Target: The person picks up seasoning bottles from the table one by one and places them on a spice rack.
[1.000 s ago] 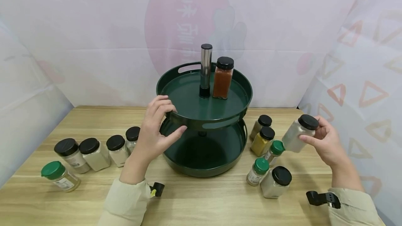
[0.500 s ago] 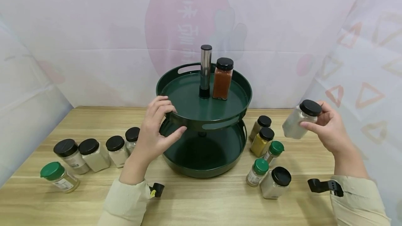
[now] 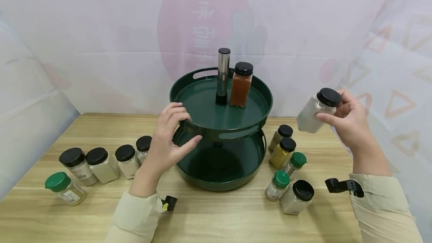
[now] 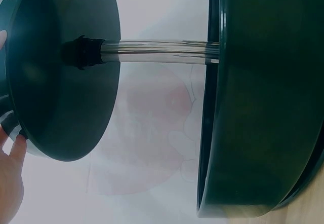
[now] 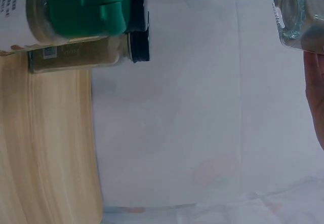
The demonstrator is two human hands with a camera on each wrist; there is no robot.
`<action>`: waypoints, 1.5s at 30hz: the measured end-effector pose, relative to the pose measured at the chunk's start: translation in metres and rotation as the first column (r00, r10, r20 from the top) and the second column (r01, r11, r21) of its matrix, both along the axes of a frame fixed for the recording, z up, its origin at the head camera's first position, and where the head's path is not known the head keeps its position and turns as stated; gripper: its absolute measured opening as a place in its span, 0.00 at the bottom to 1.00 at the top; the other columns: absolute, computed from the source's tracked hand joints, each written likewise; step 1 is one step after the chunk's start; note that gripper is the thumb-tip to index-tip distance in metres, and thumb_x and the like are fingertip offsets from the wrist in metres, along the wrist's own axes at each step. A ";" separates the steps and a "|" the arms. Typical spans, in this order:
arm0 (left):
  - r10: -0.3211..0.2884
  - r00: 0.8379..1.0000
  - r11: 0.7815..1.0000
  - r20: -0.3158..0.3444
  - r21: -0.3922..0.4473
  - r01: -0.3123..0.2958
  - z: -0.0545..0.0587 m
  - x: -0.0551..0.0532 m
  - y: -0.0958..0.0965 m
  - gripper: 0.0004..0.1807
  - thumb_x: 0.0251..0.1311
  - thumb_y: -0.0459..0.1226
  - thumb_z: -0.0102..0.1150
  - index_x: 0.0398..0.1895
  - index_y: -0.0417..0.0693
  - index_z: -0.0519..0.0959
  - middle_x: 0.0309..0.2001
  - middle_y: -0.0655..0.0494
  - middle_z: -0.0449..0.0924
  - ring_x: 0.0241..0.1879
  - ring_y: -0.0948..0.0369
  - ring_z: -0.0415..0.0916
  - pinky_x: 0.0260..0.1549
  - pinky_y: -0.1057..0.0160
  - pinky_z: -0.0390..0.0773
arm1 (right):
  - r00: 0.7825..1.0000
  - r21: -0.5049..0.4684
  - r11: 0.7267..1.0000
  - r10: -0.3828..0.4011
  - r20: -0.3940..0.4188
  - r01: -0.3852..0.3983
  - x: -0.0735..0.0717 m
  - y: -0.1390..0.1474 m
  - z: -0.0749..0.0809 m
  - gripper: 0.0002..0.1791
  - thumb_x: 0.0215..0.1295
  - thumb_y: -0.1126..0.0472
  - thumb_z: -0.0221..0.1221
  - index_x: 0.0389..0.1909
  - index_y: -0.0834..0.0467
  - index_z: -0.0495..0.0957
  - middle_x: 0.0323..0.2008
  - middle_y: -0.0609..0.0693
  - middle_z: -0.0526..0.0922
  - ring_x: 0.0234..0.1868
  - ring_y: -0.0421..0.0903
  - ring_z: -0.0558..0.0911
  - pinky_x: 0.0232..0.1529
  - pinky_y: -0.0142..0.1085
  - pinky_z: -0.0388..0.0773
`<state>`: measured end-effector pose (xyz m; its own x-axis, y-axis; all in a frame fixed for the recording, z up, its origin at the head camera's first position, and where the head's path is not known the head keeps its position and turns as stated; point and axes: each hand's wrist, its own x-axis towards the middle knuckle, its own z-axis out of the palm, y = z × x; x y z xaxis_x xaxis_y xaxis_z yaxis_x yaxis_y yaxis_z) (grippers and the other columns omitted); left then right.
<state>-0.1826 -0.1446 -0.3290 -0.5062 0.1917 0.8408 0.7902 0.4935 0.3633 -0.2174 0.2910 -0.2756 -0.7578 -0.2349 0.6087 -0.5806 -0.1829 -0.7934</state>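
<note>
Okay, far left on the wooden table [image 3: 233, 218] stood a green-capped shaker [image 3: 71, 195], then a slanting row of four black-lidded jars [image 3: 105, 170], the last one partly hidden. Left hand [image 3: 167, 141] was at the near-left rim of the upper green tray [image 3: 195, 98] — fingers bent over the edge, thumb spread low by the outer wall, rim taken loosely between them, no jar in it. A steel post [image 3: 222, 74] rose mid-tray; a red-spice jar [image 3: 240, 91] stood upright just right of it. Lower green tray [image 3: 221, 185] sat directly beneath.

Right of the trays, a tight cluster: brownish jar [image 3: 276, 139], yellow-spice jar [image 3: 281, 156], two small green-capped bottles [image 3: 274, 191], square white-filled jar [image 3: 294, 200].

Far right, the black-lidded pale jar [image 3: 309, 116] hung in the air beyond and above the cluster, apart from the upper tray. Long axis tilted — lid up and right, base down and left, so the base end pointed trayward. Right hand [image 3: 352, 123] pinched it near the lid, thumb on the near side, other fingers mostly hidden behind; right wrist view had its glass base off the table. Right hand clearly the nearer one; left was across the tray from it.
</note>
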 end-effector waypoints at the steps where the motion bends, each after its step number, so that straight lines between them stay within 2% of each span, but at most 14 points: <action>1: -0.001 1.000 1.000 -0.001 0.001 0.001 0.000 0.000 0.000 0.29 0.63 0.59 0.58 0.45 0.41 0.76 0.52 0.41 0.75 0.67 0.46 0.63 0.73 0.49 0.60 | 1.000 -0.007 1.000 -0.012 0.007 0.012 -0.001 -0.003 0.003 0.24 0.54 0.90 0.53 0.45 0.62 0.73 0.48 0.49 0.83 0.51 0.40 0.82 0.50 0.26 0.81; 10: -0.002 1.000 1.000 -0.003 -0.001 0.002 0.001 0.000 0.000 0.29 0.63 0.59 0.58 0.45 0.41 0.76 0.52 0.41 0.75 0.66 0.45 0.63 0.73 0.49 0.59 | 0.993 -0.044 0.993 -0.111 0.040 0.112 -0.007 -0.029 0.027 0.25 0.52 0.90 0.54 0.43 0.61 0.74 0.46 0.50 0.85 0.48 0.42 0.82 0.50 0.27 0.80; 14: 0.001 1.000 1.000 0.006 -0.005 0.000 0.001 0.001 0.000 0.30 0.63 0.60 0.58 0.45 0.41 0.76 0.52 0.41 0.75 0.67 0.45 0.63 0.73 0.49 0.59 | 0.992 -0.047 0.991 -0.123 0.036 0.125 -0.010 -0.038 0.038 0.25 0.52 0.89 0.55 0.43 0.60 0.74 0.47 0.50 0.85 0.48 0.42 0.82 0.52 0.27 0.80; 17: 0.000 1.000 1.000 0.008 -0.006 0.000 0.001 0.001 0.000 0.30 0.63 0.60 0.58 0.46 0.41 0.75 0.52 0.41 0.75 0.67 0.45 0.63 0.73 0.48 0.59 | 0.996 -0.062 0.994 -0.091 0.023 0.092 -0.012 -0.046 0.044 0.24 0.52 0.89 0.54 0.43 0.61 0.74 0.47 0.50 0.84 0.48 0.42 0.82 0.52 0.27 0.80; 22: -0.004 1.000 1.000 0.009 -0.004 0.004 0.001 0.000 0.001 0.30 0.63 0.60 0.58 0.45 0.41 0.75 0.52 0.41 0.75 0.67 0.46 0.63 0.73 0.48 0.59 | 0.997 -0.116 0.990 -0.080 0.013 0.081 -0.014 -0.062 0.054 0.25 0.51 0.90 0.54 0.43 0.61 0.74 0.45 0.50 0.85 0.46 0.42 0.83 0.52 0.29 0.81; 25: -0.003 1.000 1.000 0.015 -0.005 0.003 0.001 0.000 0.001 0.30 0.62 0.60 0.58 0.45 0.41 0.75 0.53 0.41 0.75 0.67 0.46 0.63 0.73 0.49 0.60 | 0.995 -0.133 0.986 -0.100 0.005 0.100 -0.017 -0.073 0.059 0.25 0.50 0.90 0.54 0.42 0.61 0.75 0.43 0.50 0.86 0.45 0.42 0.84 0.52 0.30 0.81; 34: 0.006 1.000 1.000 0.011 -0.016 -0.005 0.001 0.001 0.000 0.30 0.63 0.61 0.57 0.45 0.41 0.75 0.52 0.42 0.75 0.67 0.46 0.63 0.72 0.50 0.60 | 0.994 -0.116 0.988 -0.104 0.019 0.105 -0.026 -0.094 0.062 0.22 0.54 0.86 0.59 0.42 0.58 0.75 0.43 0.47 0.88 0.46 0.42 0.83 0.52 0.32 0.81; 45: 0.007 1.000 1.000 0.019 -0.014 -0.007 -0.001 0.002 0.001 0.30 0.63 0.60 0.57 0.46 0.41 0.75 0.51 0.43 0.76 0.66 0.47 0.63 0.72 0.52 0.61 | 0.987 -0.037 0.989 -0.140 0.074 0.143 -0.029 -0.111 0.055 0.19 0.56 0.80 0.63 0.41 0.57 0.73 0.45 0.45 0.87 0.47 0.42 0.82 0.50 0.30 0.80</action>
<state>-0.1803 -0.1440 -0.3301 -0.5232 0.1996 0.8285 0.7798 0.5043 0.3709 -0.2461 0.1798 -0.2209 -0.8233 -0.0976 0.5591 -0.5454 -0.1365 -0.8270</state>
